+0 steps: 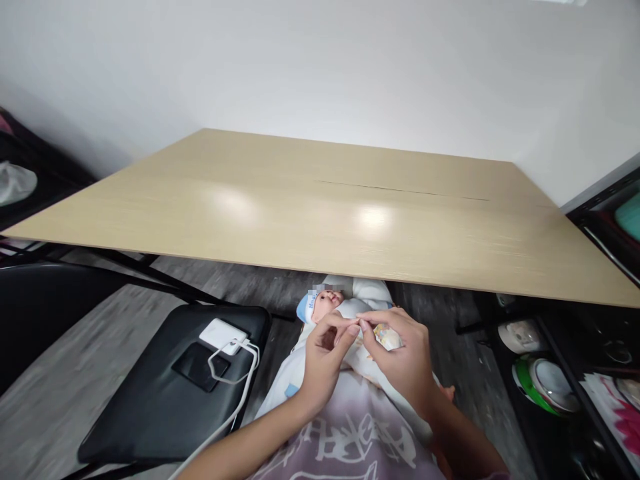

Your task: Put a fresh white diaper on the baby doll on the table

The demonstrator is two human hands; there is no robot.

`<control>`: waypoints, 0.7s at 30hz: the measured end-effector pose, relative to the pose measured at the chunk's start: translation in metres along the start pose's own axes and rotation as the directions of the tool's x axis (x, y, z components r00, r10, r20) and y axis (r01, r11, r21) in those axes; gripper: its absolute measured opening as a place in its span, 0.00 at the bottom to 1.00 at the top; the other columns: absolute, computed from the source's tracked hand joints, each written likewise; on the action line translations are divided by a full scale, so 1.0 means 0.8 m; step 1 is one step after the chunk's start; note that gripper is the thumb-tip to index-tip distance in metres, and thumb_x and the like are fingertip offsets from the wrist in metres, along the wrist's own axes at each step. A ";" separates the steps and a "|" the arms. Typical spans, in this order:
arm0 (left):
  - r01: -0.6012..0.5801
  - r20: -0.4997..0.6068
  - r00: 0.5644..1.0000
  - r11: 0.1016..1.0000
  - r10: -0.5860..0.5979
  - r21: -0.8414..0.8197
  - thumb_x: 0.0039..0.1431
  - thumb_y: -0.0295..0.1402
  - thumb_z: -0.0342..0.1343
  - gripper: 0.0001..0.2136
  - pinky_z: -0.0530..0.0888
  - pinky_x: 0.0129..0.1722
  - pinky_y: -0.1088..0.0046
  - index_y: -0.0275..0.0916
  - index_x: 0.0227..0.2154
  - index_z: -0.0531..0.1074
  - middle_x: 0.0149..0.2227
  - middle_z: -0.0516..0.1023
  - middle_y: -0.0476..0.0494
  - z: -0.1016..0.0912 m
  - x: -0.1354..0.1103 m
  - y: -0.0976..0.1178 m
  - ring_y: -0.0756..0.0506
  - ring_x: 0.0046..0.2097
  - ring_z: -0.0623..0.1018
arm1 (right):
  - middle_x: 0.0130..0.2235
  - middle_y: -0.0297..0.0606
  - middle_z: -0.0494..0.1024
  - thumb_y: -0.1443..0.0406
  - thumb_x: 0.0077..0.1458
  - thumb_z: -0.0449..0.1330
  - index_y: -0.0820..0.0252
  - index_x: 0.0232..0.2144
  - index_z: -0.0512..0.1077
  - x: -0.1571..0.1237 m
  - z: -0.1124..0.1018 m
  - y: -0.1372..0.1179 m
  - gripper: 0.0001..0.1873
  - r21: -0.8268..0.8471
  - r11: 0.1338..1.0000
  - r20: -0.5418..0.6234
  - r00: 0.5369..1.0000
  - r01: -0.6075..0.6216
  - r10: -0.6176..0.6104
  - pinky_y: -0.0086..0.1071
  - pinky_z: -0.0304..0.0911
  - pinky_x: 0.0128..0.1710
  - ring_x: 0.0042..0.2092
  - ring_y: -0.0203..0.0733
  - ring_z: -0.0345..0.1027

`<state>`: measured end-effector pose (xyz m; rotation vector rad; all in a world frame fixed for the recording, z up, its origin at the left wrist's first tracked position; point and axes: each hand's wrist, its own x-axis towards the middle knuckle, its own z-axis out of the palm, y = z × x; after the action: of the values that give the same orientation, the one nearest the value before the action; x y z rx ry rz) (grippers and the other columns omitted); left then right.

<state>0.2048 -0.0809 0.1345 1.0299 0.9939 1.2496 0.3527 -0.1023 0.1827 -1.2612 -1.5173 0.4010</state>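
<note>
A baby doll [325,301] in a blue and white cap lies on my lap, wrapped in white cloth [290,380], its head just under the near edge of the wooden table [320,200]. My left hand [325,357] and my right hand [403,363] meet over the doll's chest. Both have fingers curled into a pinch, fingertips touching each other at the cloth. What they pinch is too small to make out. A patterned bit of fabric [387,335] shows under my right fingers.
A black chair [165,400] stands at my left with a white power bank [223,335], a white cable [235,400] and a dark phone [200,367] on its seat. At the right, a dark shelf [565,387] holds bowls and cups. A white wall is behind the table.
</note>
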 end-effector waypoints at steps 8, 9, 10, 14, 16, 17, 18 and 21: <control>-0.319 0.154 0.946 0.909 0.286 0.268 0.72 0.41 0.61 0.10 0.69 0.38 0.69 0.44 0.44 0.86 0.33 0.81 0.45 -0.014 0.000 0.001 0.46 0.34 0.74 | 0.36 0.32 0.87 0.70 0.59 0.65 0.53 0.37 0.84 0.004 -0.003 0.012 0.08 0.072 0.987 0.041 0.989 -0.141 0.139 0.33 0.74 0.41 0.37 0.41 0.81; -0.378 0.197 0.923 0.878 0.331 0.295 0.73 0.39 0.59 0.11 0.69 0.39 0.68 0.45 0.46 0.86 0.32 0.81 0.46 -0.017 0.000 0.003 0.46 0.34 0.74 | 0.35 0.33 0.87 0.69 0.59 0.65 0.53 0.36 0.83 0.003 -0.003 0.014 0.07 0.098 0.975 0.057 0.980 -0.197 0.192 0.33 0.74 0.40 0.36 0.41 0.81; -0.431 0.240 0.898 0.845 0.368 0.318 0.74 0.37 0.58 0.11 0.68 0.39 0.68 0.46 0.48 0.86 0.31 0.80 0.47 -0.020 0.001 0.005 0.46 0.34 0.74 | 0.34 0.33 0.87 0.68 0.59 0.66 0.54 0.35 0.83 0.002 -0.002 0.017 0.06 0.125 0.959 0.080 0.966 -0.256 0.247 0.33 0.74 0.39 0.35 0.42 0.81; -0.521 0.361 0.845 0.758 0.394 0.392 0.71 0.32 0.60 0.13 0.68 0.42 0.65 0.48 0.53 0.85 0.30 0.82 0.47 -0.033 0.002 0.011 0.44 0.34 0.75 | 0.34 0.37 0.87 0.66 0.57 0.66 0.56 0.33 0.82 -0.003 0.006 0.032 0.04 0.222 0.887 0.143 0.913 -0.406 0.382 0.34 0.75 0.37 0.35 0.44 0.80; -0.516 0.402 0.845 0.732 0.352 0.445 0.66 0.31 0.64 0.16 0.69 0.44 0.63 0.49 0.54 0.84 0.32 0.85 0.45 -0.041 0.000 0.013 0.42 0.36 0.76 | 0.35 0.39 0.87 0.66 0.56 0.66 0.57 0.33 0.82 -0.006 0.011 0.041 0.04 0.255 0.875 0.148 0.911 -0.412 0.385 0.35 0.76 0.38 0.36 0.45 0.81; -0.514 0.426 0.844 0.715 0.325 0.474 0.64 0.30 0.65 0.18 0.69 0.46 0.63 0.50 0.56 0.83 0.34 0.86 0.44 -0.045 -0.001 0.014 0.41 0.37 0.78 | 0.35 0.40 0.87 0.65 0.56 0.66 0.58 0.33 0.82 -0.007 0.014 0.046 0.04 0.267 0.871 0.159 0.911 -0.412 0.382 0.35 0.76 0.40 0.37 0.45 0.81; -0.516 0.452 0.840 0.697 0.298 0.498 0.64 0.29 0.65 0.21 0.70 0.47 0.62 0.51 0.58 0.82 0.37 0.87 0.43 -0.049 -0.002 0.016 0.40 0.39 0.79 | 0.35 0.40 0.87 0.64 0.57 0.66 0.58 0.33 0.83 -0.008 0.018 0.051 0.05 0.279 0.867 0.176 0.910 -0.413 0.376 0.36 0.76 0.40 0.37 0.45 0.81; -0.485 0.515 0.835 0.700 0.193 0.525 0.65 0.29 0.64 0.26 0.73 0.53 0.61 0.52 0.65 0.76 0.47 0.87 0.40 -0.068 -0.007 0.026 0.38 0.48 0.82 | 0.36 0.41 0.87 0.61 0.60 0.65 0.58 0.35 0.84 -0.015 0.032 0.061 0.08 0.314 0.841 0.271 0.890 -0.441 0.366 0.36 0.75 0.42 0.38 0.44 0.81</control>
<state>0.1466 -0.0826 0.1411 2.0286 0.9094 0.9020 0.3535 -0.0849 0.1293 -1.2592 -1.2477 1.0742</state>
